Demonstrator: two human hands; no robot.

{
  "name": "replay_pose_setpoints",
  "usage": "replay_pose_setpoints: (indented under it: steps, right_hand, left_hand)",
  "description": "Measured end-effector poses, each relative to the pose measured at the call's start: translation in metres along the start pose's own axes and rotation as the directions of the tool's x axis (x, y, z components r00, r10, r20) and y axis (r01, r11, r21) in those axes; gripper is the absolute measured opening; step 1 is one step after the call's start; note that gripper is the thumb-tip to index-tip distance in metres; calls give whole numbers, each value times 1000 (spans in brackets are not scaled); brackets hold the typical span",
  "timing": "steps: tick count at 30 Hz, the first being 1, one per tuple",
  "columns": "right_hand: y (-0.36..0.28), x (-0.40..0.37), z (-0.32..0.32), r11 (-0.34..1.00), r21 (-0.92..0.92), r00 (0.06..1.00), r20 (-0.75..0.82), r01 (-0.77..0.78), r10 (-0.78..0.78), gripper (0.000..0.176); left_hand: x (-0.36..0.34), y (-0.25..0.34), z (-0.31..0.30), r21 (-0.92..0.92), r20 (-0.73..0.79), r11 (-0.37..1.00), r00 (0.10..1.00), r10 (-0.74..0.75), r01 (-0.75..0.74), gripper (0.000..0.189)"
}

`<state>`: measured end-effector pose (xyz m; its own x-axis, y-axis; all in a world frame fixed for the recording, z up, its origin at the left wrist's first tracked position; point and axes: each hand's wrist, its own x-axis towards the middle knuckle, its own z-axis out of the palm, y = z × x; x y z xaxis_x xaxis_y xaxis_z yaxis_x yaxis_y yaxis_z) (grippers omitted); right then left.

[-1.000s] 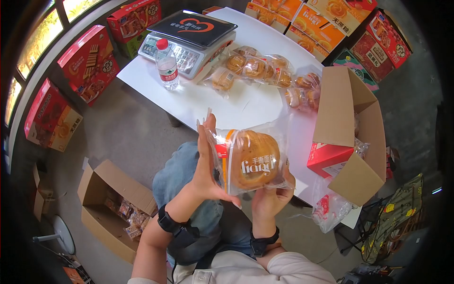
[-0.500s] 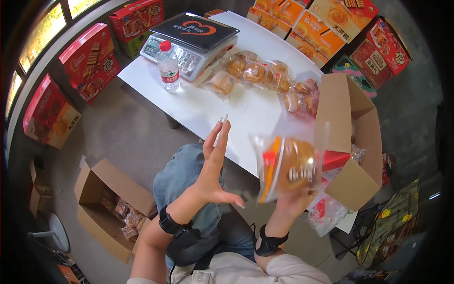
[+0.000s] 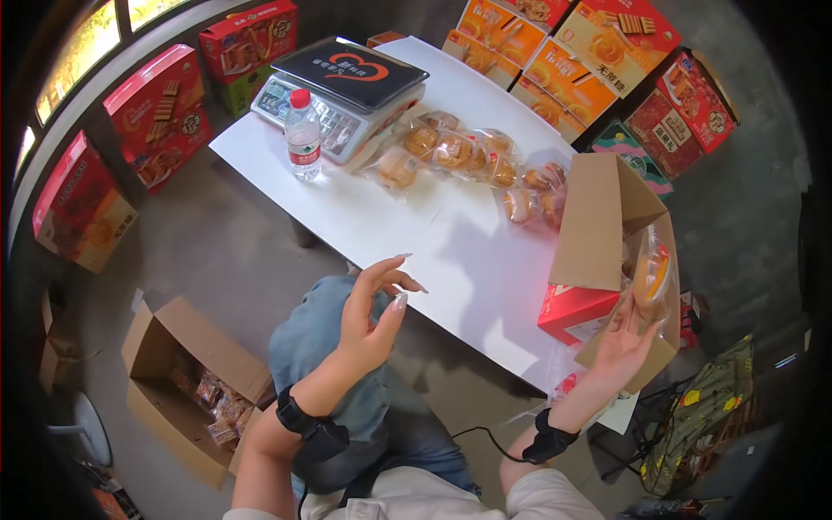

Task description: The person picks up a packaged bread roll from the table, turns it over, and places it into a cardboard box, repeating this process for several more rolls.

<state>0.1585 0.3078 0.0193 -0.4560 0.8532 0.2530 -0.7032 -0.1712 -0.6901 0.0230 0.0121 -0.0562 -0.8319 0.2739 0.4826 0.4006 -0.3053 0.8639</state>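
Note:
My right hand (image 3: 622, 347) is at the open cardboard box (image 3: 592, 221) on the table's right end. Its fingers grip the lower end of a bread bun in a clear wrapper with an orange stripe (image 3: 653, 276), held upright at the box opening. My left hand (image 3: 368, 321) hovers over my knee by the table's near edge, fingers curved and apart, holding nothing. Several wrapped buns (image 3: 453, 151) lie in a cluster across the white table (image 3: 407, 234). Other contents of the box are mostly hidden.
A scale (image 3: 334, 104) and a water bottle (image 3: 303, 143) stand at the table's far left. On the floor, an open carton (image 3: 165, 407) holds small packets. Red gift boxes (image 3: 156, 117) and orange boxes (image 3: 563, 82) stand around. A patterned folding chair (image 3: 706, 416) is at right.
My right hand has carried the wrapped bun rightward from in front of the table to the cardboard box. My left hand's fingers have curled from an upright spread. The view has shifted slightly.

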Motion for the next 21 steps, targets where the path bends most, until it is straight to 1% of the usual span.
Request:
replay_pose_setpoints:
  steps: [1,3,4,6,7,10,12,13,15,16,18,19,21]
  right_hand:
    - [-1,2,-1,1000,-1,1000,5,5,-5,49]
    - [1,3,-2,982,170,997,26,-77,74,49]
    - [1,2,0,983,168,997,28,-74,70,49]
    - [3,-2,6,977,209,992,-107,-43,67,49]
    - [4,-1,4,977,207,992,-107,-42,66,49]
    - [14,2,-9,978,207,997,-59,-37,50,50]
    - [21,2,-14,984,178,998,60,11,-22,47]
    - [23,2,-11,984,175,998,66,8,-20,47]
    - [34,-7,-3,993,-17,991,71,117,-116,38]
    - [40,-12,4,993,-19,991,75,116,-114,38]
    - [57,-26,22,930,-270,958,204,251,-199,31]
    - [68,-33,31,929,-273,957,213,251,-196,31]
    - [95,-46,52,898,-383,903,428,218,-37,27]
  left_hand:
    - [0,0,-1,-5,-1,1000,1000,5,-5,42]
    - [-1,-2,-2,-35,-2,999,999,-35,35,39]
    - [-2,-2,-2,-39,-2,999,999,-34,33,39]
    - [-2,-2,-2,-62,-10,997,999,-44,43,37]
    - [-2,-1,-2,-64,-10,997,999,-44,43,37]
    - [-2,1,-2,-60,-5,997,999,-53,52,35]
    - [-3,1,-1,-76,-19,995,997,-69,67,35]
    - [-2,1,-1,-78,-25,995,997,-69,66,35]
    - [-2,3,-2,-91,-4,992,996,-93,92,34]
    - [-1,3,-2,-93,-9,991,996,-93,92,34]
    - [-1,2,-1,-124,-18,990,997,-71,68,32]
    - [-1,3,0,-129,-26,989,997,-71,67,32]
    - [-1,6,1,-302,-80,952,993,-87,59,32]
